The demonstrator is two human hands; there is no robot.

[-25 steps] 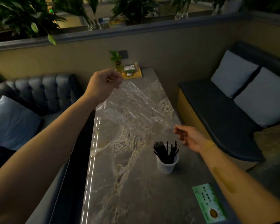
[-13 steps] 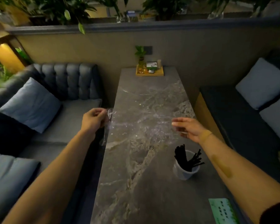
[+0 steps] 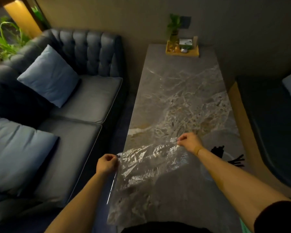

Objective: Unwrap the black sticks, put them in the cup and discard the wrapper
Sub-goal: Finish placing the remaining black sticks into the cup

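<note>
Stretching a crinkled clear plastic wrapper (image 3: 149, 158) between both hands above the grey marble-pattern counter (image 3: 180, 91). Left hand (image 3: 107, 163) grip pinched shut on the wrapper's left corner, at the counter's left edge; right hand (image 3: 189, 142) grip pinched on its right corner, over the counter. Thin black sticks (image 3: 233, 159) stand in a white plastic cup (image 3: 229, 156) near the counter's right edge, partly hidden behind the right forearm.

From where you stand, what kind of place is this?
Probably a café or restaurant booth. A long marble-look table runs between a tufted sofa with cushions and another bench, and a small wooden tray with a plant sits at the far end.
</note>
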